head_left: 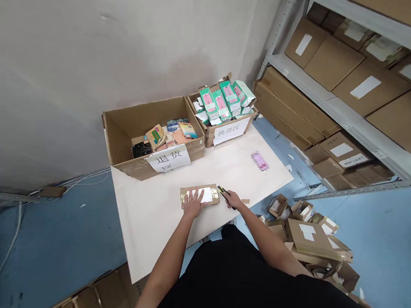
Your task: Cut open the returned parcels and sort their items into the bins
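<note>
A small cardboard box [216,198] with a white label and shiny tape lies flat near the front of the white table [137,220]. My left hand [194,203] rests on its top with the fingers spread, pressing on the label's left part. Just right of the box, my right hand [233,201] is wrapped around a black and yellow utility knife [224,192]. The knife's tip points at the box's upper right corner; whether it touches the cardboard I cannot tell.
Along the wall stand a large open carton [124,165] of small packages and a carton [210,137] of green-and-pink boxes. A blurred pink item [260,160] lies at the table's right. Discarded boxes [310,236] pile on the floor below a loaded metal shelf [306,91].
</note>
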Available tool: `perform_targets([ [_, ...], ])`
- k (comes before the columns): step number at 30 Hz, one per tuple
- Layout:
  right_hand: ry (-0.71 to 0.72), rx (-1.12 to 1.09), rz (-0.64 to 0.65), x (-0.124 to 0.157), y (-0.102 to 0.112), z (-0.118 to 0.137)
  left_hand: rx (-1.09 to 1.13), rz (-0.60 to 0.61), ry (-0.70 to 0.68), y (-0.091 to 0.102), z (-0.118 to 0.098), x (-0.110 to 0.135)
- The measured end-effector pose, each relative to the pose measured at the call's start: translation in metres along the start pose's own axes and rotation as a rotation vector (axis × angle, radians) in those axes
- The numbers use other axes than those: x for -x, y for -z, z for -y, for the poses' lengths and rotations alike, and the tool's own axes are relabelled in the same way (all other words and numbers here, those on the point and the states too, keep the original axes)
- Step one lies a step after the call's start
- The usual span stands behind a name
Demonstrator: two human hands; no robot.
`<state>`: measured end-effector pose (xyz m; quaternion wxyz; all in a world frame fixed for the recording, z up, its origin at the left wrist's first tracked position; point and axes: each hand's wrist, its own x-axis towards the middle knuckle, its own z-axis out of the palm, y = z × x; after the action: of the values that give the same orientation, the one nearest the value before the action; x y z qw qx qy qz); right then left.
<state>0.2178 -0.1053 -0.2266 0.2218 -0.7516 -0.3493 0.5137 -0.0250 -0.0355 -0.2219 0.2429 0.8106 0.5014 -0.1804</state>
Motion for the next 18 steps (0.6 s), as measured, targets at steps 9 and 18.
perform_targets([
  [9,-0.032,-0.08,0.155,0.009,0.004,-0.01,-0.012,0.001,0.011,-0.001,0.001,-0.001],
  [18,-0.135,-0.116,-0.081,0.027,-0.014,-0.04,-0.018,-0.13,0.039,0.011,-0.001,-0.004],
])
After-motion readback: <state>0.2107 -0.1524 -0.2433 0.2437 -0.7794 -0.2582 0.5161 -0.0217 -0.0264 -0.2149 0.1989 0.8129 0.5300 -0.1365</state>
